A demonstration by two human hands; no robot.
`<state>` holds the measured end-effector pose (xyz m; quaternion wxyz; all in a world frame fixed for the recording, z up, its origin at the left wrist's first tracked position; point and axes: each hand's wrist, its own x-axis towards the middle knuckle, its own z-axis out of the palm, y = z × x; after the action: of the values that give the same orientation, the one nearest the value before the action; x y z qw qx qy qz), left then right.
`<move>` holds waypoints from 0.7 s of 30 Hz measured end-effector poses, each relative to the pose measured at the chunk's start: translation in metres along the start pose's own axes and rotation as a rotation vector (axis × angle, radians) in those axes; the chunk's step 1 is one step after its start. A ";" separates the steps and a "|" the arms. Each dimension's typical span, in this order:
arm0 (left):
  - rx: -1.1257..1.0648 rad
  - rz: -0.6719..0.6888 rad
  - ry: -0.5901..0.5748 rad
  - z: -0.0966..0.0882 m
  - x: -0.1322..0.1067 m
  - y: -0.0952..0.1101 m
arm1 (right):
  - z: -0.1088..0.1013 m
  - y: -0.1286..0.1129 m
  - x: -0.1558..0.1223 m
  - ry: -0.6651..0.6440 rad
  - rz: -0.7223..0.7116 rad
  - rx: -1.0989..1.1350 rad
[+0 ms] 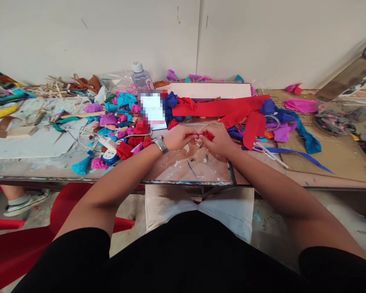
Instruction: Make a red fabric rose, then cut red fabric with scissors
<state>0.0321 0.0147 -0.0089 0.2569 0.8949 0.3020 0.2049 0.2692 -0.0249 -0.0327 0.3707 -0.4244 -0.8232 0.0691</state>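
My left hand (pixel 178 138) and my right hand (pixel 217 139) meet over the near middle of the table. Both pinch a small piece of red crepe paper (pixel 208 136), which looks narrow and twisted where it runs between the fingertips. The fingers cover part of it. Behind my hands lie long red crepe paper strips (pixel 219 108), some draped to the right. Scissors with purple handles (pixel 258 149) rest right of my right hand, below a roll of clear tape (pixel 272 123). A lit phone (pixel 157 110) leans behind my left hand, its picture blurred out.
Several crumpled coloured paper pieces (pixel 108 119) pile up at left, around a power strip (pixel 110 156) with cables. A water bottle (pixel 142 79) stands behind the phone. Cardboard (pixel 344 150) and a blue strip (pixel 305 156) lie at right. Another person's shoe (pixel 27 203) shows below left.
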 end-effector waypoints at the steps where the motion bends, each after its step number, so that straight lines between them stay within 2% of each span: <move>1: 0.009 -0.007 0.001 0.000 0.000 0.000 | 0.000 0.000 0.000 -0.006 -0.005 0.000; 10: -0.026 -0.060 -0.008 0.001 0.000 0.004 | 0.001 0.002 0.001 0.032 0.028 -0.007; 17: -0.131 -0.090 -0.045 0.001 0.000 0.004 | 0.001 0.005 0.001 0.023 -0.043 0.039; 21: -0.204 -0.084 -0.082 0.003 0.001 0.002 | 0.000 0.003 0.001 0.032 -0.035 0.044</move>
<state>0.0353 0.0127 -0.0099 0.3671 0.8583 0.3059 0.1870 0.2705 -0.0228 -0.0337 0.3943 -0.4026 -0.8228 0.0738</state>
